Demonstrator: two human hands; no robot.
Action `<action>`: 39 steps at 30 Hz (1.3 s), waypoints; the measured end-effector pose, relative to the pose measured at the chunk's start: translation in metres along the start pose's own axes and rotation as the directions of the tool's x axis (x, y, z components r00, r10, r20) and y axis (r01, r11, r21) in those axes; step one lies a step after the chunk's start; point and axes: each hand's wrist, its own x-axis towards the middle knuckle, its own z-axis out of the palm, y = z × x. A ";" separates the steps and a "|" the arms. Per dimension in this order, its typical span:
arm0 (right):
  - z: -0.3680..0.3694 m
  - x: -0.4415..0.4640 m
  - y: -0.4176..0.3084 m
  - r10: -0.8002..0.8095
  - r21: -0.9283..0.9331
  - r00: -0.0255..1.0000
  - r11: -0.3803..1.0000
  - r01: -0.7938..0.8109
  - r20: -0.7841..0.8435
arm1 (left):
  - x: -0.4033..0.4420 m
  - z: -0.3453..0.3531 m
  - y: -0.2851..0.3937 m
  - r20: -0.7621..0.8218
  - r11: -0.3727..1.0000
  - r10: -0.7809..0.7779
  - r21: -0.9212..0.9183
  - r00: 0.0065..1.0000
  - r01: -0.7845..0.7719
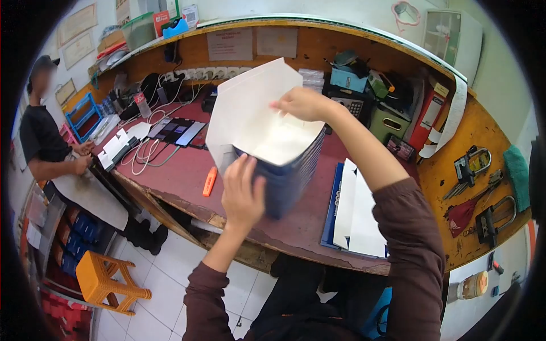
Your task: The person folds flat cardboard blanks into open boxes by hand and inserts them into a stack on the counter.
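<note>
While the box stands open: it is between both hands near the front edge of the desk; blur hides whether its base touches.
Left hand: fingers against the box's near left corner at the rim; whether they pinch the wall or merely rest, I cannot tell.
Right hand: above the opening, fingertips overlapping the raised flap; blurred, so I cannot tell if it grasps anything.
Wall: apparently thin card, it could dent or bow if the left fingers pressed too hard.
Flap: could crease or tear if pulled across its fold.
Desk edge: close enough that a shove toward the person might tip the box off.
Orange tool: slim and loose left of the box; a sideways slide could knock it.
Box faces: dark blue outside, pale rows on one side; plain white inside, the flap broad with angled corners.
Cartons: flat, blue and white, right of the box.
Desk surface: maroon, its front edge chipped and ragged.
</note>
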 end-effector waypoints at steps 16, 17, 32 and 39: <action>0.034 -0.008 0.068 0.190 0.023 0.923 0.981 -0.193 -0.336 | 0.011 0.030 0.017 -0.150 0.984 0.160 -0.049 0.976 -0.169; 0.035 -0.018 0.071 0.229 0.178 0.872 0.970 -0.166 -0.432 | 0.009 0.029 0.026 -0.224 0.992 0.125 0.008 0.966 -0.126; 0.101 -0.238 0.274 0.846 0.112 0.427 0.481 -0.869 -0.317 | -0.049 0.097 0.200 0.746 0.753 0.624 -0.654 0.232 0.079; 0.110 -0.229 0.359 0.913 0.114 0.356 0.383 -0.917 -0.202 | -0.057 0.103 0.194 0.742 0.742 0.607 -0.658 0.285 0.131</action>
